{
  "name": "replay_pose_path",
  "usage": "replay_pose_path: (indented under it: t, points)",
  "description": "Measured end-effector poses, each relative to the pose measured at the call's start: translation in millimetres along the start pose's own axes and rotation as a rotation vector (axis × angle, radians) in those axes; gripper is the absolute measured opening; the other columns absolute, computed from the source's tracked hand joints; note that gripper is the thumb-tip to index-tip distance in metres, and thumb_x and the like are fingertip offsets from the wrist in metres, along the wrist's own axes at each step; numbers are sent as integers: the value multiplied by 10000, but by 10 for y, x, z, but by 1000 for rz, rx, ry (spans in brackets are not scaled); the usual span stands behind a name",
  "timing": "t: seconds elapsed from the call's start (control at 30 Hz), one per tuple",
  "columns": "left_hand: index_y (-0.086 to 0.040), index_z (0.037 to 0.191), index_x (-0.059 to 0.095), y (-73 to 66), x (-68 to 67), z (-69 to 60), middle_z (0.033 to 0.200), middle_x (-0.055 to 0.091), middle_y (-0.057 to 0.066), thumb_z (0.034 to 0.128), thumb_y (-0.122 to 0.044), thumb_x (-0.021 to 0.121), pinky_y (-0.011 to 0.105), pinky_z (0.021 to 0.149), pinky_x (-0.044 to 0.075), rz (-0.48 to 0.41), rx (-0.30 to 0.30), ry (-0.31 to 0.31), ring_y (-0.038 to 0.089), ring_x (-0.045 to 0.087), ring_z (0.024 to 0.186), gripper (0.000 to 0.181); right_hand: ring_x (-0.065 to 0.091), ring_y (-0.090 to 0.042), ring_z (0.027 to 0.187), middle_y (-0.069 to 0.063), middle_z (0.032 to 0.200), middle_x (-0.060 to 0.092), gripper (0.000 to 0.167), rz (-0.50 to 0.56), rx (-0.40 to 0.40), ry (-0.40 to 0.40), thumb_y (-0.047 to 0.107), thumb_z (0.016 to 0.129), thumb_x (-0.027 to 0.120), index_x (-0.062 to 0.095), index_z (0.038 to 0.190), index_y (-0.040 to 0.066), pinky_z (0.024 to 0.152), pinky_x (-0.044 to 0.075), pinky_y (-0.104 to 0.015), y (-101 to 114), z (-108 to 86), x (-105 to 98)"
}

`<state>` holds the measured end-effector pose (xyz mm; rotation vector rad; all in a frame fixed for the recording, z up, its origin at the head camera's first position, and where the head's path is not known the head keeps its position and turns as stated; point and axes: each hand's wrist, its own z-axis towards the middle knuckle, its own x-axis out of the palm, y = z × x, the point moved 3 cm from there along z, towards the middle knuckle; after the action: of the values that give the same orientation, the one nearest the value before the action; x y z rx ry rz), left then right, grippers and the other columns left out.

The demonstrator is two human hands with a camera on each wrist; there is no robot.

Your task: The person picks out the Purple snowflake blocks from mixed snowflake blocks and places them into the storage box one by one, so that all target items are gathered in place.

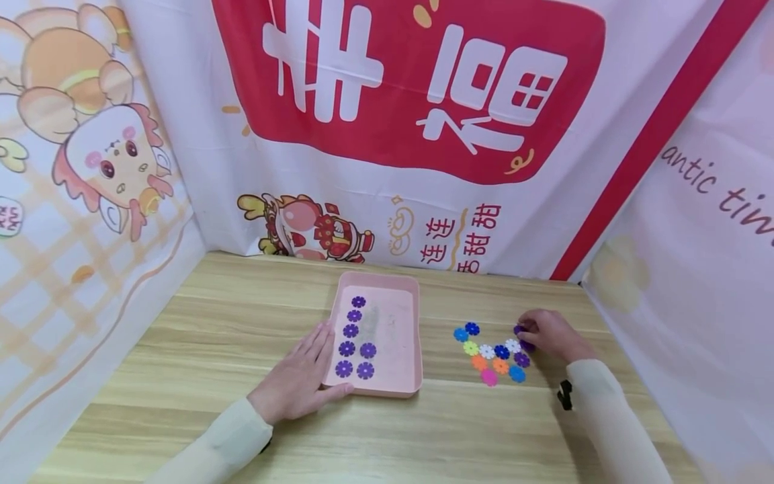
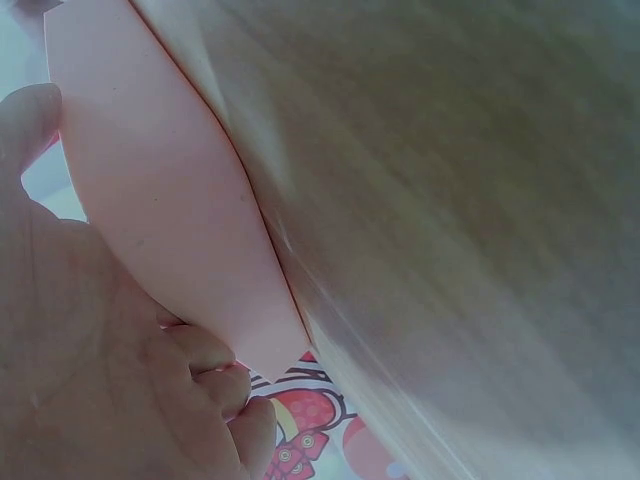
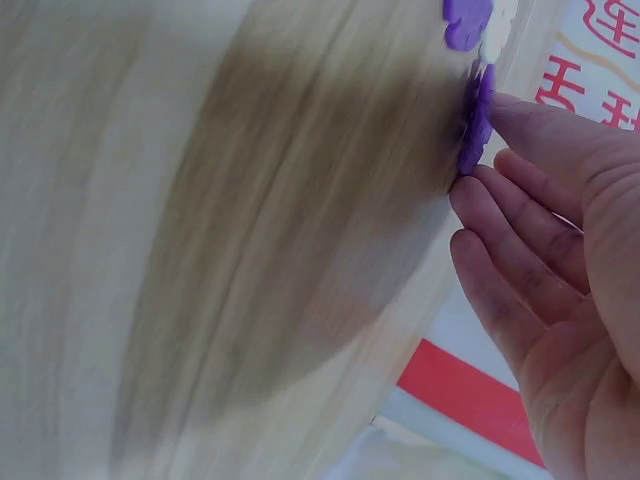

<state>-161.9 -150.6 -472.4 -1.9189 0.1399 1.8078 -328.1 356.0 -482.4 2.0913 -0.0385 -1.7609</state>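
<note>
My left hand (image 1: 299,380) rests against the left side and near corner of a pink tray (image 1: 417,376), its fingers stretched along the wall. Thumb and fingers touch the tray's rim in the left wrist view. Inside the tray, purple snowflake discs (image 1: 343,368) lie in a long left column and a short second one. Over at the right, my right hand (image 1: 553,334) pinches a purple snowflake disc (image 3: 479,120) between thumb and finger, low at the table. Part of that disc is hidden by the fingers in the head view.
Loose snowflake discs in blue, white, orange, pink (image 1: 489,377) and yellow-green (image 1: 471,347) lie together between tray and right hand. Another purple disc (image 1: 521,359) is beside that hand. Printed cloth (image 1: 387,181) hangs behind the wooden table (image 1: 459,430) and on both sides.
</note>
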Motion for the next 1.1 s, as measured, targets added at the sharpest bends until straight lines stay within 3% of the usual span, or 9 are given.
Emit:
replay_pose_path:
  t: [0.27, 0.53, 0.83, 1.1]
  points:
    - [82, 1640, 217, -4, -11, 2, 1750, 124, 264, 1018, -687, 515, 590, 1330, 221, -13, -2, -8, 445, 148, 1638, 1033, 717, -225, 948, -106, 1039, 768, 256, 23, 38, 53, 191, 972, 783, 756, 1166, 27, 915, 643, -497, 61, 74, -35]
    - [85, 1638, 224, -4, -2, -8, 1749, 129, 265, 1014, -700, 509, 586, 1330, 222, -12, -5, -10, 445, 156, 1636, 1042, 679, -139, 779, -6, 849, 757, 63, -23, -56, 40, 128, 975, 769, 785, 917, 109, 796, 641, -410, 209, 130, -138]
    - [81, 1639, 222, 3, 7, -2, 1750, 134, 261, 1009, -715, 499, 582, 1331, 227, -5, -3, -14, 440, 161, 1637, 1053, 665, -143, 800, -19, 909, 766, 90, -75, -58, 107, 105, 1014, 710, 793, 981, 110, 812, 649, -407, 439, 242, -237]
    - [81, 1639, 223, 2, -10, -8, 1750, 139, 260, 1010, -723, 487, 578, 1331, 232, 2, -5, -7, 438, 168, 1636, 1054, 655, -137, 815, -3, 901, 753, 93, -103, -169, 94, 115, 1021, 703, 790, 995, 131, 830, 644, -396, 848, 337, -275]
